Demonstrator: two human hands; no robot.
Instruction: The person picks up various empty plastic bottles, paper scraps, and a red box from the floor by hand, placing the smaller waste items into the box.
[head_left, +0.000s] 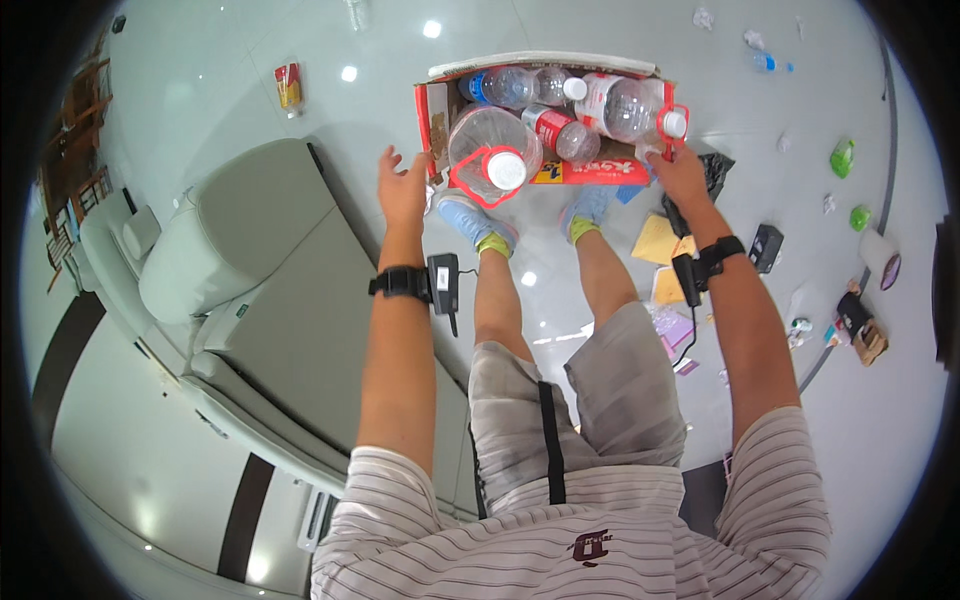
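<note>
A red cardboard box (435, 124) full of plastic bottles is in front of my feet. Inside are a large clear jug (491, 142) with a white cap and red handle, a red-labelled bottle (559, 133), a blue-labelled bottle (499, 86) and a big bottle (626, 109) with a red handle ring. My left hand (403, 187) is at the box's left end, thumb and fingers apart, nothing seen in it. My right hand (681, 176) is at the right front corner, fingers bent against the box edge; whether they grip it is unclear.
A grey sofa (277, 315) stands on the left. A red and yellow bottle (289, 88) lies beyond it. Right of my feet are a black plastic bag (716, 172), yellow envelopes (654, 238) and a black box (766, 248). Farther right lie green bags (843, 158), crumpled paper and a blue-labelled bottle (771, 62).
</note>
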